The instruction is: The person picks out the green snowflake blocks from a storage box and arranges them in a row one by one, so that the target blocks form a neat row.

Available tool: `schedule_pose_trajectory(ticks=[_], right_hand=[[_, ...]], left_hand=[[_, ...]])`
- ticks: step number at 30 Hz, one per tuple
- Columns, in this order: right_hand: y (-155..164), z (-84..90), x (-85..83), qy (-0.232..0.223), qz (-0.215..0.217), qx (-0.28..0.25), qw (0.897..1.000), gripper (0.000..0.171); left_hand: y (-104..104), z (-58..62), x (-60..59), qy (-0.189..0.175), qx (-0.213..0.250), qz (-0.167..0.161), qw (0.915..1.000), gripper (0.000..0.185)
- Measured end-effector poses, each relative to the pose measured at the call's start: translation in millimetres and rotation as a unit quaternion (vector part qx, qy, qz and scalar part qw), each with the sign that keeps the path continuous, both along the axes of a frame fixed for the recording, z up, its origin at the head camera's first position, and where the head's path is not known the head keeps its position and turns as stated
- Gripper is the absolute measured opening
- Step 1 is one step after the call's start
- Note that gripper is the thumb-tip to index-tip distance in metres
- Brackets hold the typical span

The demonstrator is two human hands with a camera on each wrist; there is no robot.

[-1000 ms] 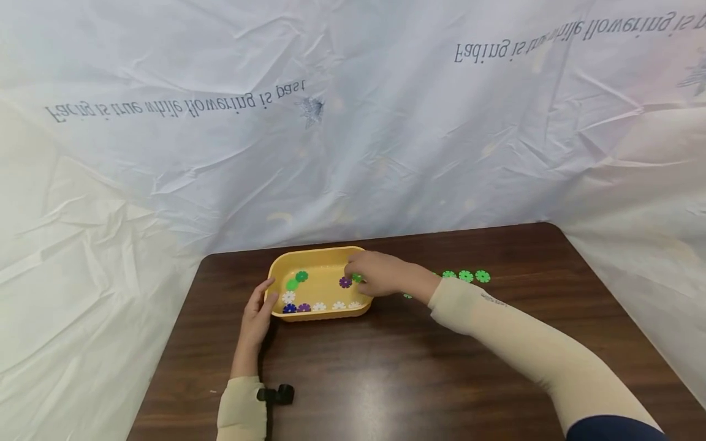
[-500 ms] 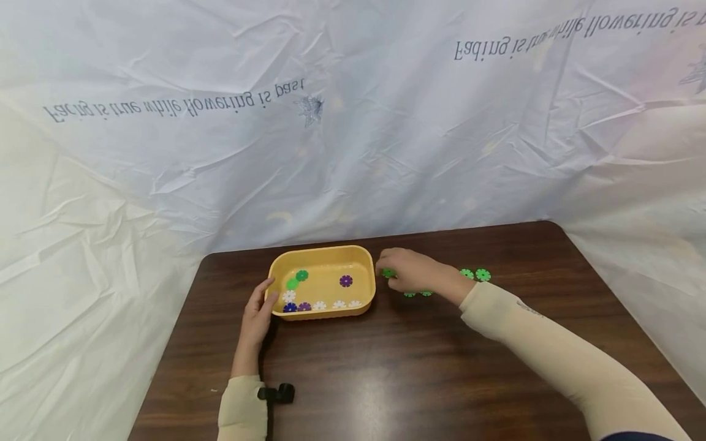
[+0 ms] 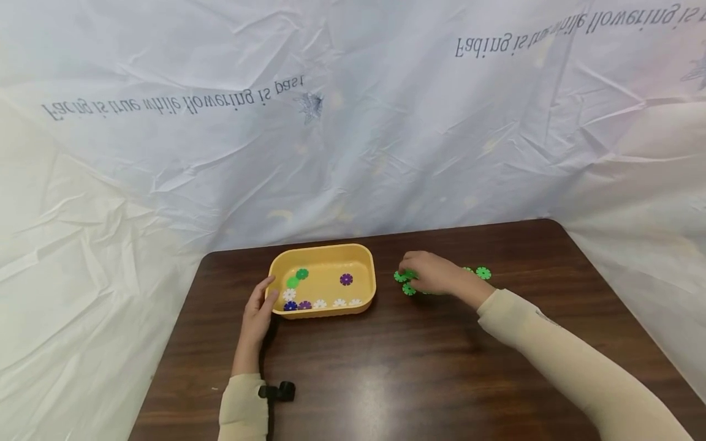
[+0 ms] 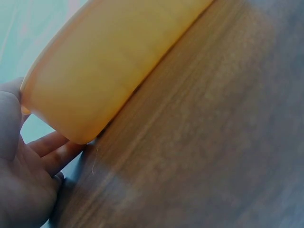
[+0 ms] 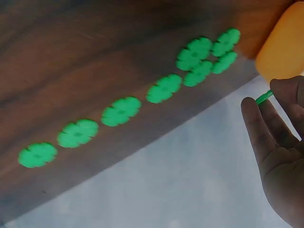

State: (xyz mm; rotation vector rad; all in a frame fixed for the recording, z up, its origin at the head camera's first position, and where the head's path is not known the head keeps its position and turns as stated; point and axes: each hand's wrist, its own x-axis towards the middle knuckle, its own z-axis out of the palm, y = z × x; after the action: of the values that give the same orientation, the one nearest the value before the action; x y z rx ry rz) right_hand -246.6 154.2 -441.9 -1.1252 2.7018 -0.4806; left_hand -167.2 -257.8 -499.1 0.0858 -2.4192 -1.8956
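Right hand [image 3: 432,274], right of frame centre, pinches a green flower disc [image 5: 264,97] edge-on between fingertips, just above the green discs on the counter [image 3: 386,367]. Judged step: adding the held disc to that group. The next move calls for turning it flat and lowering it beside the cluster at the row's tray end. The green disc row [image 5: 121,111] has its long axis running lower left to upper right in the right wrist view. Left hand [image 3: 258,312], fingers straight, rests against the yellow tray [image 3: 322,252] at its left end
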Motion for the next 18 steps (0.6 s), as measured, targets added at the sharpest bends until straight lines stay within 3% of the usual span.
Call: schedule_pose_trajectory(ticks=[8,15,18], right_hand=[[28,-14.7,10.3,-0.008,-0.011,-0.033,0.999,0.025],[51,-25.1,12.0,-0.016,-0.042,-0.034,0.998,0.027],[57,-27.5,12.9,-0.026,-0.052,-0.036,0.998,0.031]], left_hand=[[2,2.5,0.4,0.003,0.001,0.007,1.0000,0.047],[-7,-26.4,-10.7,0.013,-0.006,0.015,0.9998,0.047],[-8,-32.1,-12.4,0.018,-0.011,0.021,0.9996,0.048]])
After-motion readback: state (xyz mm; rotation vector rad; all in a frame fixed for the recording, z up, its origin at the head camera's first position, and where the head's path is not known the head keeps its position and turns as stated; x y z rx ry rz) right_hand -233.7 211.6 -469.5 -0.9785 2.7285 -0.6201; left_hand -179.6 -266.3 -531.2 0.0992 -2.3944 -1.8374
